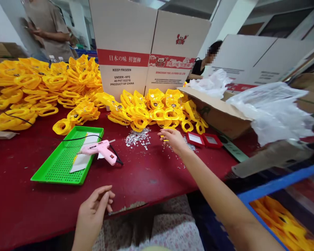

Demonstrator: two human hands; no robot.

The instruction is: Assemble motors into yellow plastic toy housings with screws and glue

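Note:
My left hand (95, 209) is over the front edge of the dark red table (136, 177), its fingers curled in towards the thumb. Whatever it may hold is too small to make out. Further away, my right hand (174, 140) reaches forward with its fingers loosely bent and apart, in front of the piled yellow plastic pieces with ring-shaped ends (157, 108). Small silvery metal discs (138, 138) lie heaped to the left of this hand. Tiny metal pieces (190, 144) are scattered beside and partly behind it, next to an opened red case (204, 139).
A pink glue gun (101, 149) rests on a green perforated tray's (57, 174) right edge, its cord trailing. More yellow pieces (49, 80) pile up at left. Behind stand a tall carton (122, 31), an open cardboard box (217, 111) and plastic bags (272, 101). Two people are beyond.

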